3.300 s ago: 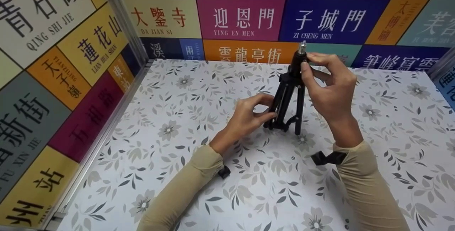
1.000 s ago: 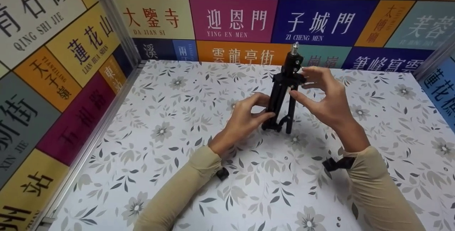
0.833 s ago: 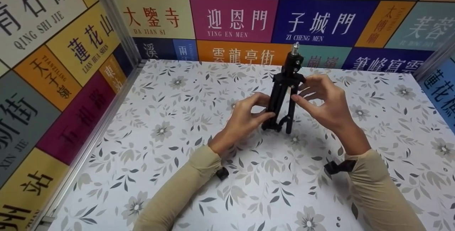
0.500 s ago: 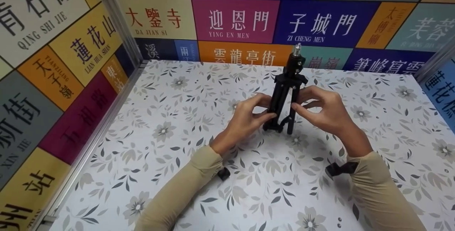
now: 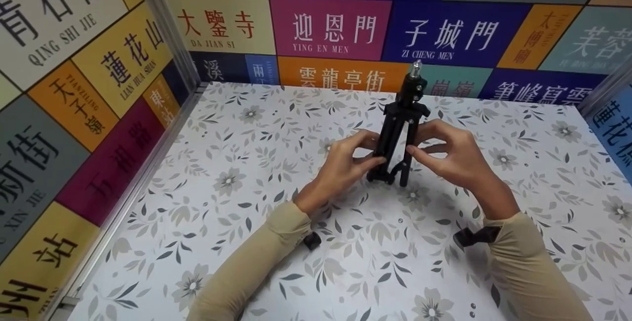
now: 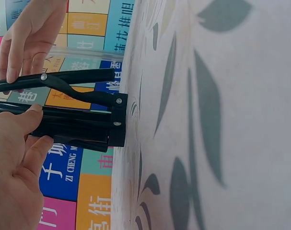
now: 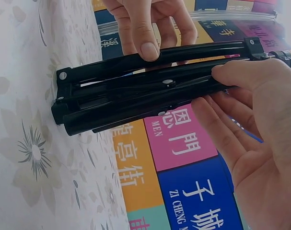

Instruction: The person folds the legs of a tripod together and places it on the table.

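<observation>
A small black tripod (image 5: pixel 390 136) with a silver screw tip (image 5: pixel 416 68) stands upright on the table, its legs nearly folded together. My left hand (image 5: pixel 348 160) pinches the left legs low down between thumb and fingers. On the other side, my right hand (image 5: pixel 452 155) pinches the right leg (image 5: pixel 408 155) about midway, thumb in front and fingers behind. In the left wrist view that leg stands slightly apart from the others, with a brace (image 6: pixel 75 91) linking it to the bottom bracket (image 6: pixel 118 120). The right wrist view shows both thumbs on the black tubes (image 7: pixel 135 98).
A white cloth with grey flowers and leaves covers the table (image 5: pixel 247 261). Behind it rises a wall of coloured sign panels (image 5: pixel 331 27), with another panelled wall (image 5: pixel 84 113) on the left. Black camera straps (image 5: pixel 476 236) sit at both wrists.
My right hand has let go of the tripod's top section and moved down to its right leg, which it now pinches. My left hand has kept its grip on the left legs.
</observation>
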A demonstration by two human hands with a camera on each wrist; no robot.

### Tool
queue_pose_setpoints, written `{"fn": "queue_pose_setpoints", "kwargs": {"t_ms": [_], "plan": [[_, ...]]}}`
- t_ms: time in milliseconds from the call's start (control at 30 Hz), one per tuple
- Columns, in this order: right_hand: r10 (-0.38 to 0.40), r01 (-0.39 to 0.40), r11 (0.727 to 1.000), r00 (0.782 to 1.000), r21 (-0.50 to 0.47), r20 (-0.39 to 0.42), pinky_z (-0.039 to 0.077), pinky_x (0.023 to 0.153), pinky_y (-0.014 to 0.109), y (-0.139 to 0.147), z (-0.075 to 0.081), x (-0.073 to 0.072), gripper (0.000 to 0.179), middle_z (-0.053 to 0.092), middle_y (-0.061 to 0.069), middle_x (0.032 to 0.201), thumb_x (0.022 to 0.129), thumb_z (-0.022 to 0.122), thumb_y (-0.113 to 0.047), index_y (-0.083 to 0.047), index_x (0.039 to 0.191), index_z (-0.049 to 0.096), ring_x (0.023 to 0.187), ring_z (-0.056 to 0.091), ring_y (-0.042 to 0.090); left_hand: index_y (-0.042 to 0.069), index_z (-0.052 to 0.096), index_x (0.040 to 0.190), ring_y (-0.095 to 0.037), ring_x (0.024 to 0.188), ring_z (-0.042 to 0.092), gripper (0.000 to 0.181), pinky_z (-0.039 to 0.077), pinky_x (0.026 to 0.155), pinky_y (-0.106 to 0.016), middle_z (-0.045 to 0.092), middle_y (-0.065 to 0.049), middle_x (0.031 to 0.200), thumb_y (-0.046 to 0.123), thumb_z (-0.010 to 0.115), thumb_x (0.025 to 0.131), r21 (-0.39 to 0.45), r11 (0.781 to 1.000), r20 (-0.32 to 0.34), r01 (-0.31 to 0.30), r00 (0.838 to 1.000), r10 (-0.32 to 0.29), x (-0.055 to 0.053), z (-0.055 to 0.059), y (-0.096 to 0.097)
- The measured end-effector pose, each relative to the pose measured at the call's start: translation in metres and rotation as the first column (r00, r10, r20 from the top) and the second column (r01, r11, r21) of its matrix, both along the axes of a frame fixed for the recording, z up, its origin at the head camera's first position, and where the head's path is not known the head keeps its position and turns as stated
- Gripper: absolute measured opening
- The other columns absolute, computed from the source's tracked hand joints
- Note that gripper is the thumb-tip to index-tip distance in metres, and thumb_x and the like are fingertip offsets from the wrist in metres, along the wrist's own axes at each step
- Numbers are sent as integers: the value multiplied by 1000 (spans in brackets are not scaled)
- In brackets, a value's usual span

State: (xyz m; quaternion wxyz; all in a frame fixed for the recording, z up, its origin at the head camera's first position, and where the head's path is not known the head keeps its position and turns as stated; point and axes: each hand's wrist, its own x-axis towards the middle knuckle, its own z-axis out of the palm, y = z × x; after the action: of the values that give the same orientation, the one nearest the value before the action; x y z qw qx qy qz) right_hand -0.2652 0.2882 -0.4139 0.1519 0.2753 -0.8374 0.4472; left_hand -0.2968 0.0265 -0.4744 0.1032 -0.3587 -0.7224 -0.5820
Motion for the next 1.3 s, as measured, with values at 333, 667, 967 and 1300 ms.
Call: {"fn": "queue_pose_setpoints", "kwargs": {"t_ms": [333,667,967,1300], "plan": [[4,-4,1000,1000,-6,18,67,83,17,0,-2,0,29,79,4,111,92,85,-2,-9,119,75,103,75,5,10,70,130,-6,110,76,36,67,92,-22,81,-6,116,10,83,96,-18,1000,-19,-6,1000,5,0,-1,-1],[16,-16,1000,1000,-24,-9,67,81,17,-3,-3,-2,29,79,5,110,93,85,-2,-10,120,76,102,75,6,11,70,131,-7,111,77,39,66,92,-20,81,-6,118,12,84,96,-33,999,-24,-20,1000,19,0,0,-1],[6,-6,1000,999,-16,-41,66,81,15,-5,-6,-3,33,80,5,110,92,85,-2,-9,123,74,103,75,5,11,70,130,-8,111,77,37,66,93,-21,81,-7,119,11,84,96,-21,1000,-17,0,1000,0,-1,-1,-1],[-19,18,1000,997,-21,-77,66,82,16,-11,-10,-4,34,79,7,107,91,86,-1,-4,122,71,102,76,12,11,70,131,-5,111,77,36,67,94,-26,82,-6,116,11,82,97,-23,1000,-12,1,1000,-1,0,0,-2]]}}
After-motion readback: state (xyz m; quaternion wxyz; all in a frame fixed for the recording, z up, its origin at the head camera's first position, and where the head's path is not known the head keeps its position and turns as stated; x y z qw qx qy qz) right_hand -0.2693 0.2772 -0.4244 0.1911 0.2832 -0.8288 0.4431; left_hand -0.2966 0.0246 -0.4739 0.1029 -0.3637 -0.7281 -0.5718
